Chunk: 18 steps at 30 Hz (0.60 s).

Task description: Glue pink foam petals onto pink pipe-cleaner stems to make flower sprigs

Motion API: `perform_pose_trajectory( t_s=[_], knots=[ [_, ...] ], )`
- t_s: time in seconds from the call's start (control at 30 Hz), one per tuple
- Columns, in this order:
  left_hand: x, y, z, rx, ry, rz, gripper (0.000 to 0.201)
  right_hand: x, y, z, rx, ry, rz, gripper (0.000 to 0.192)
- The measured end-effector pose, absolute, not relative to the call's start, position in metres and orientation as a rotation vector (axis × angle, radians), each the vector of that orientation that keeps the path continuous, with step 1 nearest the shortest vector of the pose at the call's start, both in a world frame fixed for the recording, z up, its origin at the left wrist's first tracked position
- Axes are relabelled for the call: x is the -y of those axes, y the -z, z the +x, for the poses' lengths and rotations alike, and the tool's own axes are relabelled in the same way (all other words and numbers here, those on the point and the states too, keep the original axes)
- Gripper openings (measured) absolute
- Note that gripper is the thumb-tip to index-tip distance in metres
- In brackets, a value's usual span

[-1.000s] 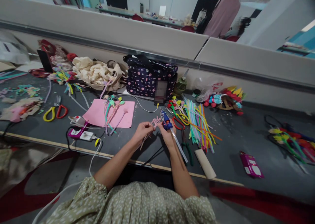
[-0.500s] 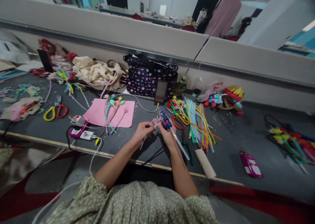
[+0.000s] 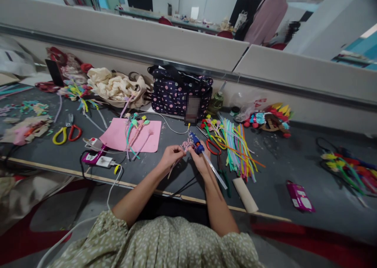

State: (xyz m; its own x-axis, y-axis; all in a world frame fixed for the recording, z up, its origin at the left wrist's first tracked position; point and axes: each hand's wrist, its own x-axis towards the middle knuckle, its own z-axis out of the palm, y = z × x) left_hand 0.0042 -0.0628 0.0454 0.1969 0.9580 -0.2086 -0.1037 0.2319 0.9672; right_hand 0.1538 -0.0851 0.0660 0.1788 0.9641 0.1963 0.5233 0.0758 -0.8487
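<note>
Little had changed since the earlier frames: both hands had stayed over the same spot near the front of the table, and the glue gun had tipped only slightly, its clear stick pointing a touch lower toward the person. That blue glue gun [image 3: 196, 144] sat in the right hand [image 3: 202, 160], fingers wrapped around its body, with the glue stick [image 3: 216, 171] jutting back over the wrist. Its nozzle met a small pink flower piece [image 3: 186, 144], which the left hand [image 3: 170, 159] pinched between fingertips, a thin stem trailing below the fingers. The hands were close together, almost touching, above the dark grey table [image 3: 273, 169].

Just right of the right hand lay red-handled scissors [image 3: 212, 146] and a spread bundle of coloured pipe cleaners [image 3: 235, 142]. A cardboard tube [image 3: 245, 195] lay near the table's front edge, and a magenta packet [image 3: 299, 197] further right. To the left sat a pink sheet [image 3: 118, 136] carrying several finished stems, a power strip [image 3: 97, 158] with a white cable, and scissors with yellow and red handles [image 3: 66, 133]. Behind the hands stood a dark polka-dot bag [image 3: 179, 91] against the partition, with crumpled cream cloth [image 3: 114, 85] beside it. Beyond the partition, a person in a pink top [image 3: 266, 18] stood at another desk
</note>
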Motion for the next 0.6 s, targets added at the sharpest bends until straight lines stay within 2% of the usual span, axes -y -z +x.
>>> perform_pose_trajectory(
  t_s=[0.2, 0.6],
  knots=[
    [0.0614, -0.042, 0.0031, -1.081, -0.964, 1.056, 0.012, 0.0836, -0.0718, 0.157, 1.504, -0.686, -1.54, 0.019],
    [0.0635, -0.0424, 0.0028, -1.068, -0.989, 1.096, 0.012, 0.0842, -0.0715, 0.1575, 1.546, -0.607, -1.593, 0.019]
  ],
)
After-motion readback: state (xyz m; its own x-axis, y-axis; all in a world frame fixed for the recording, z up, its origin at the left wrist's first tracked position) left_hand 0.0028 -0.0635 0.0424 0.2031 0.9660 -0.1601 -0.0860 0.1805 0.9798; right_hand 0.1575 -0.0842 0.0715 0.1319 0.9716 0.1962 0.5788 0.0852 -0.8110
